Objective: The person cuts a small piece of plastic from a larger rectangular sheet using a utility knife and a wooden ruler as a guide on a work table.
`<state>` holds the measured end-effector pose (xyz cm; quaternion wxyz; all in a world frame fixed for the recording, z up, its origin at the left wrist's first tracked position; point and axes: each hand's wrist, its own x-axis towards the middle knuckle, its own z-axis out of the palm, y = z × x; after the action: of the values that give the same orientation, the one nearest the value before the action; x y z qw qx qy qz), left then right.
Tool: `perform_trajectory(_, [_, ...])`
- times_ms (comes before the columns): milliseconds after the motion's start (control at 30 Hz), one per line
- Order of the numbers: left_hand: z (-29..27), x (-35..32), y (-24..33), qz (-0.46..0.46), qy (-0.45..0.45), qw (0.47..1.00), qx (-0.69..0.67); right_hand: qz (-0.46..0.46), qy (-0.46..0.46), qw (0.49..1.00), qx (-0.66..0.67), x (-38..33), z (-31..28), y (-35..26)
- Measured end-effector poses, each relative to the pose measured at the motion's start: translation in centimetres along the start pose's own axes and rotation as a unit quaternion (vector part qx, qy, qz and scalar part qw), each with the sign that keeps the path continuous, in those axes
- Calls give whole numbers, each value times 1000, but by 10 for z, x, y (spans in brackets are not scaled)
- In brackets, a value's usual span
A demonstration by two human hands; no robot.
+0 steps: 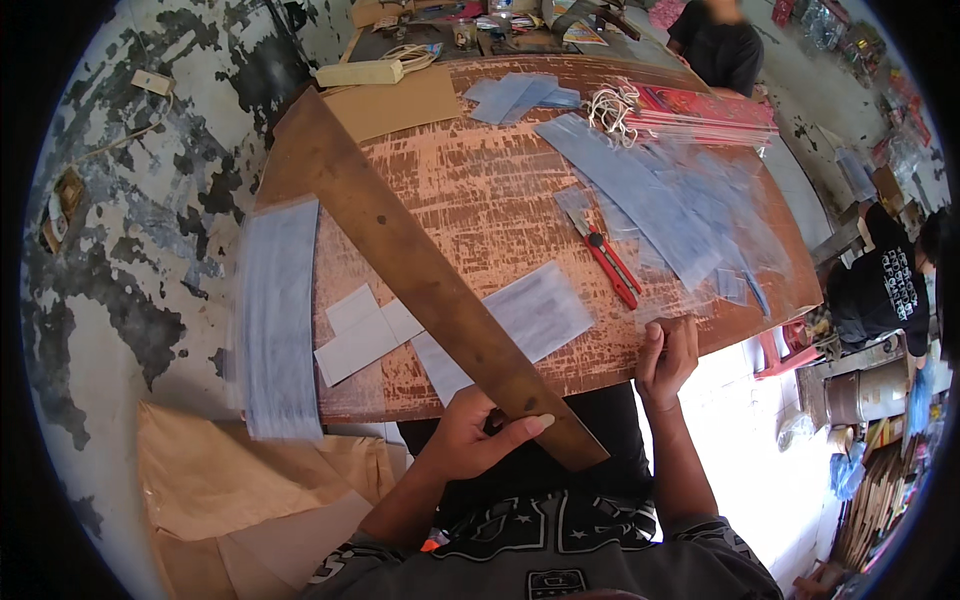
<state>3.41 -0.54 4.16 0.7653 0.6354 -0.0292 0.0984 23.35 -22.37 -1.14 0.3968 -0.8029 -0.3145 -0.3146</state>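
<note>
My left hand (485, 435) grips the near end of a long brown flat straightedge (420, 270), thumb on top. The strip slants up and left across the table, and its near end juts past the front edge. Partly beneath it lies a bluish plastic sheet piece (540, 310); white card pieces (360, 335) rest just to its left. My right hand (667, 360) is closed at the table's front edge; whether anything small is in it is hidden. A red utility knife (610, 265) with its blade out lies beyond that hand.
A stack of long clear plastic sheets (280, 320) overhangs the table's left side. Loose plastic strips (650, 210) cover the right part. Red bags with white cords (690, 115), brown cardboard (400, 105) and a power strip (360, 73) lie at the back. Two people (720, 45) are nearby.
</note>
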Motion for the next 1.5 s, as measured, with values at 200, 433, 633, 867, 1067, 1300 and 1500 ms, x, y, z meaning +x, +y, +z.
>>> perform_trajectory(200, [-10, -3, -1, 3, -12, 1000, 12, 16, 1, 1000, -9, 1, 2, -5])
perform_trajectory(433, [-19, -15, 1, 12, -5, 999, 34, 37, 12, 999, -20, -1, 4, -5])
perform_trajectory(633, [-23, -22, 10, 8, -4, 999, 42, 35, 2, 999, -22, 1, 5, -3])
perform_trajectory(867, [-26, -28, 15, 10, -19, 999, 39, 36, 9, 999, -31, 1, 3, -6])
perform_trajectory(1067, [-38, -35, 9, 21, 8, 999, 49, 49, 17, 998, -30, -1, 5, -5])
perform_trajectory(1300, [-49, -38, 5, 42, 49, 996, 56, 37, 17, 998, -53, -1, 3, 0])
perform_trajectory(1500, [-55, -37, 12, 27, 58, 995, 79, 58, 13, 997, -53, -3, 2, 3])
